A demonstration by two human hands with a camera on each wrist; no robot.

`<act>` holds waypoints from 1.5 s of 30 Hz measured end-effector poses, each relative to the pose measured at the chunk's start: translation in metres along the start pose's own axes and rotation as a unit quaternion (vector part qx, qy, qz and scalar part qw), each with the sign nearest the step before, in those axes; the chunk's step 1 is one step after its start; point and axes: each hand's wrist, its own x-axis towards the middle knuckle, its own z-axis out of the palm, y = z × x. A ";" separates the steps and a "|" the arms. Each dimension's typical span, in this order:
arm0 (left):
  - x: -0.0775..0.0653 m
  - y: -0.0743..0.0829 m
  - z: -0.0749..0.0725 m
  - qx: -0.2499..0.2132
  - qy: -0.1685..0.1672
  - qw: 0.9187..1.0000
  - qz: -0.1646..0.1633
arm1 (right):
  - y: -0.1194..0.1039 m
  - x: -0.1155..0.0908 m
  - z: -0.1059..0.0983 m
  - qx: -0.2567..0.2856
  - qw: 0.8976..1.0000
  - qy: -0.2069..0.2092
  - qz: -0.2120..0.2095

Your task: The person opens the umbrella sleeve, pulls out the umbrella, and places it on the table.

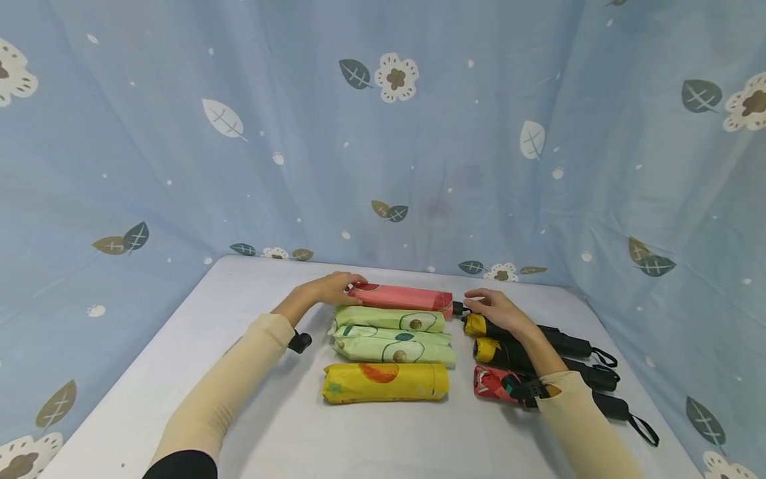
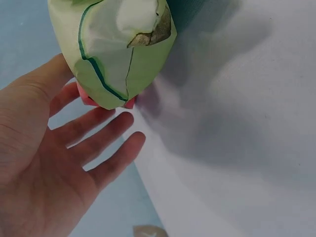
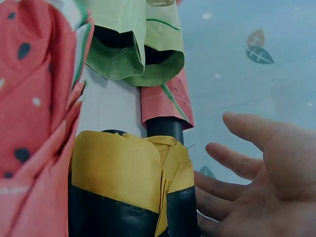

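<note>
A red watermelon-print umbrella sleeve [image 1: 397, 297] lies across the back of the table, with a black umbrella end [image 3: 165, 127] sticking out on its right. My left hand [image 1: 332, 288] is at the sleeve's left end, fingers spread and touching or very near it; contact is partly hidden behind a green sleeve in the left wrist view. Beside the black end is my right hand [image 1: 498, 309], fingers loosely extended and holding nothing. Just below that hand lie two black umbrellas with yellow ends [image 3: 118, 165].
In front of the red sleeve are green avocado-print sleeves [image 1: 389, 351], their right ends gaping. Nearer lies a yellow fruit-print sleeve [image 1: 385, 383]. A red watermelon-print folded umbrella [image 3: 34, 118] sits under my right forearm. Blue patterned curtain [image 1: 419, 166] surrounds the white table [image 1: 383, 439].
</note>
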 end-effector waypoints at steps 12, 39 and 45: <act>0.017 0.007 -0.006 0.024 -0.039 0.998 -0.032 | 0.000 0.011 0.004 -0.017 1.000 -0.015 -0.008; 0.057 0.010 0.002 0.083 -0.095 0.989 -0.080 | -0.010 0.029 0.009 -0.021 1.000 -0.017 0.004; 0.059 0.010 0.004 0.098 -0.096 0.988 -0.066 | -0.008 0.029 0.012 -0.014 1.000 -0.014 0.014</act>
